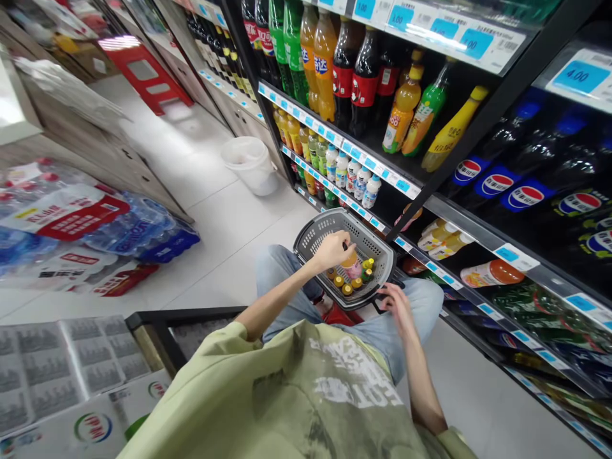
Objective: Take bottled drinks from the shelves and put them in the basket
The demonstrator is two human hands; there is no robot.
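Our left hand [333, 250] is pinching the orange-drink bottle [352, 262] by its top, the fingers partly hiding its cap. Below that hand, yellow-capped bottles [347, 289] in the grey basket [377, 252] are showing mainly their tops. Our right hand [396, 302] is hovering by the rim; we cannot tell whether it is gripping.

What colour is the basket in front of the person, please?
The basket is grey, as the head view shows best.
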